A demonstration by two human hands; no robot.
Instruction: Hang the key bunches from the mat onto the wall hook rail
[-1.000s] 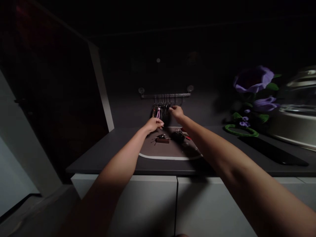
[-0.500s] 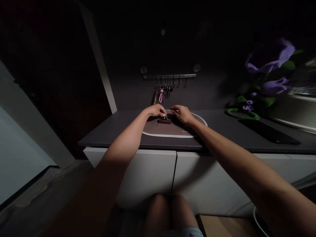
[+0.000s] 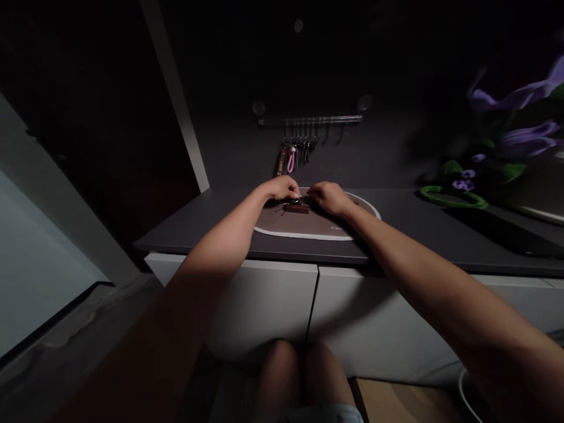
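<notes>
Both hands rest on an oval brown mat (image 3: 324,229) with a pale rim on a dark counter (image 3: 211,220). My left hand (image 3: 282,188) is curled, its fingertips pinching a bunch of keys with a brown tag (image 3: 296,207) lying on the mat. My right hand (image 3: 328,197) is curled beside it, fingers down on the same spot; what lies under it is hidden. On the wall above, a hook rail (image 3: 311,120) carries several hanging key bunches (image 3: 294,154), one with a pink loop.
White cabinet doors (image 3: 273,299) run below the counter, and my knees (image 3: 299,376) show in front of them. Purple artificial flowers (image 3: 515,126) and a green ring (image 3: 452,198) stand at the right. A pale door frame (image 3: 176,100) rises at the left.
My right hand came down from the hanging keys to the mat beside my left hand. The view dropped lower, bringing my knees into sight. Both hands now close in on the keys.
</notes>
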